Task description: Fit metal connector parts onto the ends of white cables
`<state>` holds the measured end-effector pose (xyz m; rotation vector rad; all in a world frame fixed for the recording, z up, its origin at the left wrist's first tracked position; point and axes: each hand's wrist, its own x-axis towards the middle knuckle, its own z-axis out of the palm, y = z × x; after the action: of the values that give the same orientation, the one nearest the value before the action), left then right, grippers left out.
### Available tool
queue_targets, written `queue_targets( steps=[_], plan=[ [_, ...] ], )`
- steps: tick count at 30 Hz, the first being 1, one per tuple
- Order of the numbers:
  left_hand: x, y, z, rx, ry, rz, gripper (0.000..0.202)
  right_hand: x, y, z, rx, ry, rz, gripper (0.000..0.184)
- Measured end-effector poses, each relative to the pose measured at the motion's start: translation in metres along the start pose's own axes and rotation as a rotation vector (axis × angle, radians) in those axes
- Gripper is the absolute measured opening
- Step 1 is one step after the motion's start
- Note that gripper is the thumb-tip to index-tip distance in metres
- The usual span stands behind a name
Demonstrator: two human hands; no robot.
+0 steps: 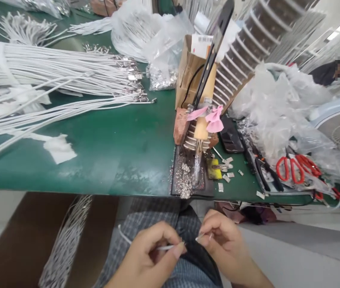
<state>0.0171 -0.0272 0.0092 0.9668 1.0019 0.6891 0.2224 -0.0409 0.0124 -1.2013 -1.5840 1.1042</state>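
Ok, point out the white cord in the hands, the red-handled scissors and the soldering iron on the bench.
white cord (pixel 165 248), head view, on the stretch between thumb and fingers of the left hand.
red-handled scissors (pixel 291 170), head view, on the red handle loops.
soldering iron (pixel 207 94), head view, on its wooden handle.

Green table (pixel 122 152) bears white cords (pixel 52 76), red scissors (pixel 292 168).

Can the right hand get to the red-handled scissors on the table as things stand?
Probably not freely: the right hand is pinching a small metal piece, and the red-handled scissors lie half tucked among clear plastic bags.
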Motion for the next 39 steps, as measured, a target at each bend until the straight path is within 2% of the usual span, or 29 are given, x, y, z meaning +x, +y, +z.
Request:
queue_targets(
  steps=[4,7,10,18,22,26,29,31,34,39],
  plan=[
    [0.002,-0.005,-0.001,-0.031,-0.026,0.063,0.021,-0.002,0.004,0.022,0.184,0.048,0.087,0.003],
    [0.005,-0.015,-0.004,-0.011,-0.016,0.186,0.016,0.000,0.002,0.027,0.177,0.042,0.113,0.006],
    [0.009,-0.022,-0.008,0.051,-0.058,0.324,0.014,0.002,0.001,0.027,0.146,0.032,0.124,0.008],
    [0.012,-0.007,-0.008,0.198,-0.067,0.414,0.015,-0.001,0.000,0.028,-0.012,0.000,0.046,0.007],
    [0.013,-0.001,-0.010,0.235,-0.072,0.399,0.016,-0.001,0.001,0.022,-0.081,0.040,-0.004,0.005],
    [0.017,0.010,-0.015,0.149,-0.077,0.296,0.016,0.004,-0.008,0.011,-0.220,0.188,-0.195,0.017],
    [0.024,0.026,-0.018,0.089,-0.080,0.210,0.016,0.013,-0.019,0.007,-0.400,0.145,-0.337,0.016],
    [0.031,0.036,-0.019,0.070,-0.084,0.183,0.014,0.020,-0.025,0.007,-0.509,0.141,-0.369,0.012],
    [0.041,0.046,-0.019,0.082,-0.069,0.193,0.012,0.030,-0.026,0.009,-0.597,0.180,-0.367,0.009],
    [0.053,0.048,-0.020,0.062,-0.050,0.294,0.011,0.038,-0.022,0.007,-0.563,0.227,-0.407,0.015]
  ],
)
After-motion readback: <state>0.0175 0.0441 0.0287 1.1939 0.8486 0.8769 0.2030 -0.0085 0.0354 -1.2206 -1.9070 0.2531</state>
